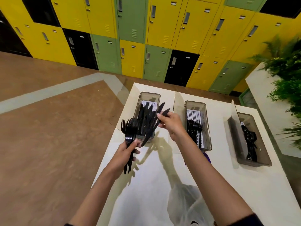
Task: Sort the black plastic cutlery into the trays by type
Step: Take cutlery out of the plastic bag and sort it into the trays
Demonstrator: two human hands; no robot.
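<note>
- Above the white tabletop (219, 162), the left hand (125, 154) grips a fanned bundle of black plastic forks and knives (143, 123) over the leftmost smoky plastic tray (150, 94).
- The right hand (171, 123) pinches one black knife (165, 112) of that bundle by its end.
- Middle tray (195, 103) holds forks (193, 126); rightmost tray (264, 160), spoons (249, 136).

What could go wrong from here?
The left hand grips a loose fan of mixed forks and knives; as the right hand pinches knives from it, others could slip and fall to the floor. Stray forks might drop into the left tray below, while forks lie in the middle tray.
</note>
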